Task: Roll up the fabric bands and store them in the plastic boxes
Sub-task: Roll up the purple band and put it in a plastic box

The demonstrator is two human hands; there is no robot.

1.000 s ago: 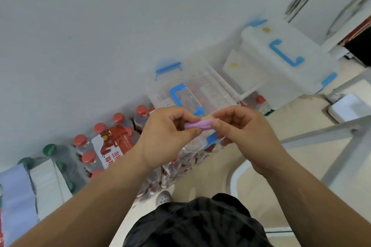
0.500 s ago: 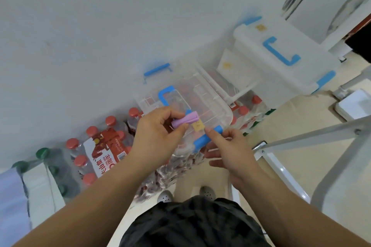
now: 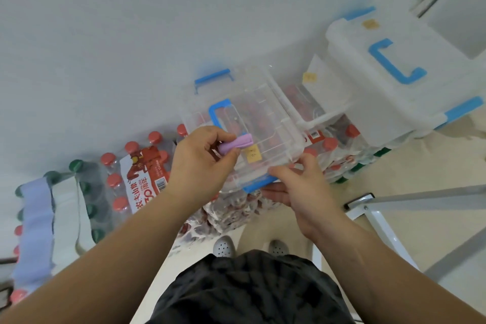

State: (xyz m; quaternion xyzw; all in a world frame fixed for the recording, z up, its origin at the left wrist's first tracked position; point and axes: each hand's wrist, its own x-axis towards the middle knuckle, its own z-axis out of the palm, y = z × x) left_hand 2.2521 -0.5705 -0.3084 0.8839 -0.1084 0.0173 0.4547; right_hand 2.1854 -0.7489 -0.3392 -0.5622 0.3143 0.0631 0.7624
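Only the head view, so going off that. Looking down at a left hand (image 3: 200,163) pinching a small purple roll (image 3: 238,142) between thumb and curled fingers, just over the near left corner of a clear box (image 3: 263,113). Got the right hand (image 3: 302,189) clamped on the blue latch (image 3: 259,184) at that box's near edge, thumb and forefinger on top, other fingers underneath. Looks closed lid-wise, so probably about to unlatch. Parked on top of shrink-wrapped bottle packs (image 3: 142,179), with a white box (image 3: 381,113) further along toward the packs' right end.

Worth worrying about:
- Easing off that one-handed pinch and letting the roll spring loose.
- Yanking the latch and skidding the box across the lumpy bottle caps, with nothing else bracing it.

Hard to make out:
- Can't read the scribble on the yellow label (image 3: 253,154).
- Can't tell what's inside through the glare.
- Can't see the fingertips tucked under the latch.
- Also spotted loose bands (image 3: 36,218) draped over the packs' left end, lower ends tough to follow near the frame edge.
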